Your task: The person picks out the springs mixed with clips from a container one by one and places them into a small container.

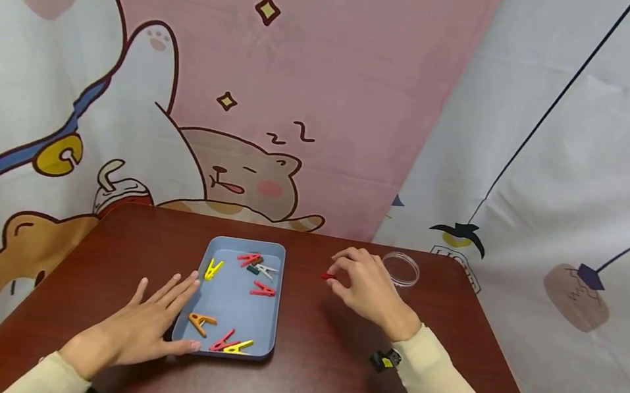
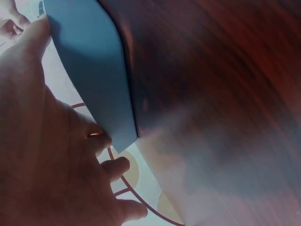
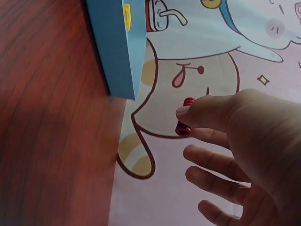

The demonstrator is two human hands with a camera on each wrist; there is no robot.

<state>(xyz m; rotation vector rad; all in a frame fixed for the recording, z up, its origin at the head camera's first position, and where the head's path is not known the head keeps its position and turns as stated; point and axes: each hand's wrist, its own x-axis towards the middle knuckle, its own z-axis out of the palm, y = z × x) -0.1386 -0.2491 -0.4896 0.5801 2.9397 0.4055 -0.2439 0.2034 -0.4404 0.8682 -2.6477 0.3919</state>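
My right hand (image 1: pixel 369 286) is raised over the table to the right of the tray. Between thumb and forefinger it pinches a small red ribbed cylinder (image 3: pixel 185 123) with a hole in its end; the other fingers are spread apart. My left hand (image 1: pixel 145 328) has its fingers extended along the left side of a blue-grey tray (image 1: pixel 239 319), the thumb at the near rim. Inside the tray lie several small clips: a yellow clip (image 1: pixel 213 269), an orange clip (image 1: pixel 201 323), a red clip (image 1: pixel 263 289) and a white clip (image 1: pixel 266 270) among them.
A clear round dish (image 1: pixel 401 269) stands on the brown wooden table (image 1: pixel 320 383), behind my right hand. Printed cloth (image 1: pixel 352 95) hangs along the table's far edge.
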